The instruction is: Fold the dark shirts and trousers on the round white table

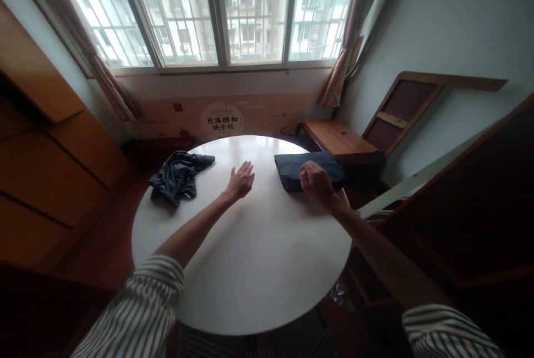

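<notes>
My left hand [241, 181] is over the middle of the white round table [250, 269], open, with its fingers stretched out and nothing in them. To its left lies a crumpled dark blue garment [177, 177], one narrow end pointing towards the hand. On the right side of the table is a flat, folded dark blue cloth [288, 171]. My right hand [316, 181] is at the front part of this folded cloth, its fingers curled closed. Whether they pinch any of the fabric is hidden.
A low wooden bench [340, 136] stands behind the table on the right. A wooden folding frame [403, 104] leans against the right wall. Orange-brown cabinets [62, 152] line the left side. Barred windows and a printed banner [267, 110] are at the back.
</notes>
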Motion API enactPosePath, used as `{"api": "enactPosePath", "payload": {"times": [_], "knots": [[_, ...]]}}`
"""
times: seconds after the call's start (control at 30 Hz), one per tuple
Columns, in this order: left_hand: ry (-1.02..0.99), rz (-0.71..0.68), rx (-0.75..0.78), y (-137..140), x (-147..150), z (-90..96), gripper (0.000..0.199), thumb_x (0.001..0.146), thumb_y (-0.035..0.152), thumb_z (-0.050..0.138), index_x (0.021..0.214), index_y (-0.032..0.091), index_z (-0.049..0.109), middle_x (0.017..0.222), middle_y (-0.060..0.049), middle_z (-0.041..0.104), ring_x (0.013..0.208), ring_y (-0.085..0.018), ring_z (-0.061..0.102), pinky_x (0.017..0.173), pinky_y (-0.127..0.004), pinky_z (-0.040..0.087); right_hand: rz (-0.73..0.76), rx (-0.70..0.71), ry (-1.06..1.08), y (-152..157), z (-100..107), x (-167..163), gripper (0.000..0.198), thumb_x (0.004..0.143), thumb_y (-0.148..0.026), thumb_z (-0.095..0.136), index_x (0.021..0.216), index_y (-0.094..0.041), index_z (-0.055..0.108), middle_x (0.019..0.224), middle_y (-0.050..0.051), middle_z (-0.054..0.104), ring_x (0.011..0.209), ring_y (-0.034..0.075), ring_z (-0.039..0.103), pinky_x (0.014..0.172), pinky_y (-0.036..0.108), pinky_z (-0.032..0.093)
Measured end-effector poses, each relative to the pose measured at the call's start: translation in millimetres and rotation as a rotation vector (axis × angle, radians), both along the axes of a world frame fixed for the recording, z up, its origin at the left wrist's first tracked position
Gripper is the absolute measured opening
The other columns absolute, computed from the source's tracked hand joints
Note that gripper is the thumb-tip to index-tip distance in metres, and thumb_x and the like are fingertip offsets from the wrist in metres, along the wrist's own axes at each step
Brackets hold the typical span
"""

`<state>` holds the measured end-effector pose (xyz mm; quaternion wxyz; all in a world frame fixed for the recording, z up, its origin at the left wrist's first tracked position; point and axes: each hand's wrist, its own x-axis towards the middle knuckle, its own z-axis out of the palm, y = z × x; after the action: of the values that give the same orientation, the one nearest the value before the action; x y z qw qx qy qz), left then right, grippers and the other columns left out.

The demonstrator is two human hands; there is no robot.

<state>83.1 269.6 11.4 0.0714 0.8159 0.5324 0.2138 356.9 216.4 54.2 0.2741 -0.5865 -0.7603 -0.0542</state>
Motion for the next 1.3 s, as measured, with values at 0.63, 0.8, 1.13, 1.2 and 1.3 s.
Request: {"api": "enactPosePath", "payload": {"times": [0.63, 0.8, 1.13, 1.2, 1.3], "knots": [[-0.333, 0.749, 0.08, -43.4, -169.2, 47.3, 0.029, 0.089, 0.013, 0.053, 0.117, 0.012, 0.06, 0.123, -0.014, 0.066, 0.126, -0.03, 0.054, 0.111, -0.044, 0.034, 0.422, -0.313, -0.132, -34.1, -71.0, -117.3, 0.016, 0.084, -0.019, 0.054, 0.071, -0.019, 0.063, 0.076, 0.007, 0.07, 0.067, 0.019, 0.061, 0.06, 0.027, 0.04], [-0.585, 0.309, 0.14, -90.9, -94.1, 57.5, 0.048, 0.081, 0.009, 0.057, 0.127, 0.022, 0.061, 0.125, -0.008, 0.067, 0.12, -0.025, 0.06, 0.109, -0.035, 0.041, 0.417, -0.282, 0.311, -28.5, -78.9, -113.7, 0.04, 0.088, -0.029, 0.052, 0.126, -0.017, 0.056, 0.098, 0.008, 0.069, 0.062, 0.015, 0.06, 0.063, 0.027, 0.047], [-0.604, -0.343, -0.352, -126.5, -49.7, 46.0, 0.035, 0.096, 0.043, 0.054, 0.106, 0.013, 0.069, 0.093, -0.01, 0.074, 0.081, -0.02, 0.071, 0.08, -0.035, 0.058, 0.6, -0.511, 0.985, -34.0, -66.7, -106.5, 0.037, 0.077, -0.035, 0.065, 0.11, -0.02, 0.071, 0.107, 0.004, 0.073, 0.101, 0.025, 0.065, 0.094, 0.037, 0.05], [-0.555, 0.03, -0.011, -101.0, -62.6, 31.7, 0.036, 0.093, 0.046, 0.058, 0.109, 0.015, 0.068, 0.098, -0.011, 0.072, 0.09, -0.022, 0.069, 0.088, -0.038, 0.055, 0.569, -0.503, 1.131, -37.0, -62.9, -107.8, 0.04, 0.075, -0.035, 0.066, 0.112, -0.021, 0.071, 0.11, 0.004, 0.073, 0.103, 0.026, 0.065, 0.097, 0.038, 0.049], [-0.333, 0.232, 0.108, -73.7, -81.3, 7.2, 0.055, 0.077, 0.045, 0.075, 0.122, 0.015, 0.063, 0.112, -0.013, 0.069, 0.109, -0.028, 0.062, 0.099, -0.042, 0.049, 0.562, -0.517, 1.299, -36.6, -61.8, -106.6, 0.045, 0.072, -0.032, 0.067, 0.116, -0.022, 0.07, 0.113, 0.004, 0.073, 0.105, 0.026, 0.065, 0.099, 0.04, 0.048]]}}
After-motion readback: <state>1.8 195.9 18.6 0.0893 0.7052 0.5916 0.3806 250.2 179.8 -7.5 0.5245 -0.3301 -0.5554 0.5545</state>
